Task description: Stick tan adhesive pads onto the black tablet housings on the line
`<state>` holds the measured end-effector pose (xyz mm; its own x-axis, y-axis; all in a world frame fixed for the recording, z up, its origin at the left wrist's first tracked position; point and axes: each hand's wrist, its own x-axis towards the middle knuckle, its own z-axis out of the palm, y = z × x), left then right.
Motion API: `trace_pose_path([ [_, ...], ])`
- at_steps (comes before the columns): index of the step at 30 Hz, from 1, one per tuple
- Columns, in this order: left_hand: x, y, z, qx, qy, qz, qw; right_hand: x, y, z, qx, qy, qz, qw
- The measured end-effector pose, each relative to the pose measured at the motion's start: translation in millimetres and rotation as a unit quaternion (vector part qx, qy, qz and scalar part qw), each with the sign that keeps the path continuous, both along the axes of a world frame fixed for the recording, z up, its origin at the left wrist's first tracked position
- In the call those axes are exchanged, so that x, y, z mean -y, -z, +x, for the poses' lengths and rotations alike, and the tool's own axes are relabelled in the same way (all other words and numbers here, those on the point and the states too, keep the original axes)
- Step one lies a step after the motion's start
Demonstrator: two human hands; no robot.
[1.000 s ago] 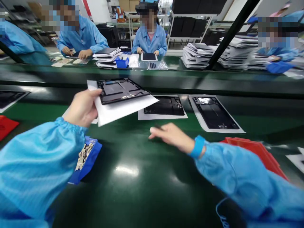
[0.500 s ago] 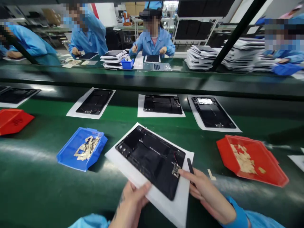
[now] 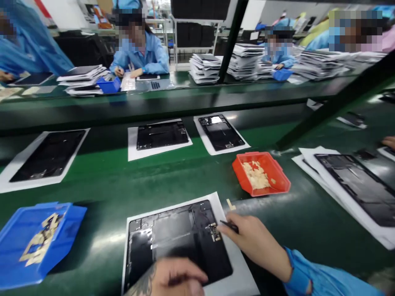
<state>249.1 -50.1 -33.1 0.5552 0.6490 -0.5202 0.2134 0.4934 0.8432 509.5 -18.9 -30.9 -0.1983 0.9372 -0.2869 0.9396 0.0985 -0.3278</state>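
A black tablet housing [image 3: 173, 230] lies inside up on a white sheet [image 3: 237, 279] before me. My left hand [image 3: 175, 275] is over its near edge, fingers loosely bent, thumb apart from the index finger, nothing visible between them. My right hand [image 3: 253, 238] is closed around dark tweezers [image 3: 231, 226]. Its index fingertip touches or almost touches the small circuit board [image 3: 213, 232] at the housing's right side. Just beyond that hand lies an L-shaped beige piece [image 3: 230, 204] on the green bench.
A blue bin [image 3: 18, 238] with beige pieces stands left, a red bin [image 3: 265, 164] right. More housings on sheets lie behind, such as one tablet housing [image 3: 162, 133]. At right rests another housing [image 3: 361, 185]. A dark post [image 3: 333, 98] slants across. Co-workers sit opposite.
The view has swung right. The sheet with the housing has turned and now lies lower on the bench. My left hand has left the sheet's edge and come over the housing.
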Motion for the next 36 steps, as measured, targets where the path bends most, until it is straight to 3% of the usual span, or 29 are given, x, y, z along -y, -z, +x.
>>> trace_pose_path([
  [2,-27,-8.6,18,-0.056,0.03,0.171,0.983,-3,0.3,15,-0.022,0.024,0.063,0.997],
  [5,-72,-10.9,53,-0.103,0.047,0.421,0.9,-5,7.8,37,-0.066,0.051,0.13,0.988],
  [7,-96,-3.4,78,-0.123,0.083,0.489,0.859,-5,16.0,43,-0.07,0.049,0.131,0.988],
  [9,-112,8.0,101,-0.152,0.129,0.509,0.837,-4,23.8,43,-0.068,0.045,0.108,0.991],
  [13,-122,23.4,128,-0.176,0.22,0.511,0.812,-4,32.0,40,-0.104,0.046,0.063,0.991],
  [15,-122,22.1,133,-0.155,0.243,0.491,0.822,-4,32.6,42,-0.137,0.046,0.052,0.988],
  [17,-119,15.2,135,-0.124,0.24,0.453,0.85,-2,30.7,47,-0.179,0.043,0.04,0.982],
  [22,-112,-14.8,139,-0.076,0.16,0.351,0.919,1,9.0,62,-0.242,-0.008,0.054,0.969],
  [27,-115,-41.7,147,-0.027,0.085,0.301,0.95,-10,-25.6,76,-0.326,-0.051,0.114,0.937],
  [32,-122,-48.0,172,0.086,-0.047,0.152,0.984,-23,-34.2,91,-0.429,0.134,0.18,0.875],
  [36,-128,-41.2,198,0.152,-0.079,0.103,0.98,-32,-32.8,106,-0.455,0.169,0.154,0.861],
])
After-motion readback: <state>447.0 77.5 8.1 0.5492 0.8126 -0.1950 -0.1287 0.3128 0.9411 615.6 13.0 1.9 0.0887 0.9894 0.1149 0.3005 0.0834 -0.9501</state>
